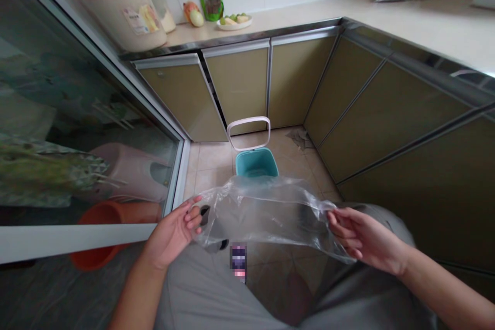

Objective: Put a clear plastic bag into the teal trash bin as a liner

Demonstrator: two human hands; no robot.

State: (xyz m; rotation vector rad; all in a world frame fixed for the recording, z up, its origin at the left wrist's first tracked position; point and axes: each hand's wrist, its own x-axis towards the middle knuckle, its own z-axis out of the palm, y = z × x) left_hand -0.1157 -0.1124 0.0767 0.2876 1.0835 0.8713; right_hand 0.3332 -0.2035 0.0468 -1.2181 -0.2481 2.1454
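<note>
A clear plastic bag (266, 211) is stretched between my two hands, above my knees. My left hand (176, 229) grips its left edge between thumb and fingers. At the opposite edge, my right hand (359, 234) pinches the film, with the other fingers curled below. Just beyond the bag stands a teal trash bin (256, 162) on the tiled floor, its lower part hidden behind the film. A pale pink rim frame (230, 136) is tilted up at the back of the bin.
Beige cabinets (240, 77) run behind and to the right; the leftmost door hangs askew. A glass sliding door (181, 165) borders the left, with an orange bucket (100, 216) behind it. The countertop (309, 13) holds pink-lidded container (124, 15) and a small plate (234, 24). A grey cloth (299, 139) lies in the corner.
</note>
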